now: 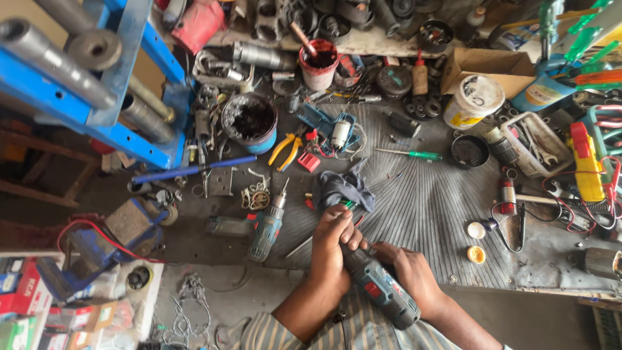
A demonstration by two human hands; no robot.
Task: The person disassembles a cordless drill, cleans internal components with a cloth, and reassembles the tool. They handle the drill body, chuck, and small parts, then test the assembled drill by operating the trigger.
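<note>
drill (379, 285) – clamped in both grips | left hand (334, 243) wraps front end | right hand (411, 272) cups body

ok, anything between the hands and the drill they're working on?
Nothing visible. Both hands are already on the blue-grey cordless drill: the left hand wraps its front end, the right hand grips the body. A dark rag lies on the bench just beyond the left hand, not between either hand and the drill.

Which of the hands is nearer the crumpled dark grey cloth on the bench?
Left. The left hand sits just below the crumpled dark grey cloth, gripping the drill's front; the right hand is farther down-right, on its body.
</note>
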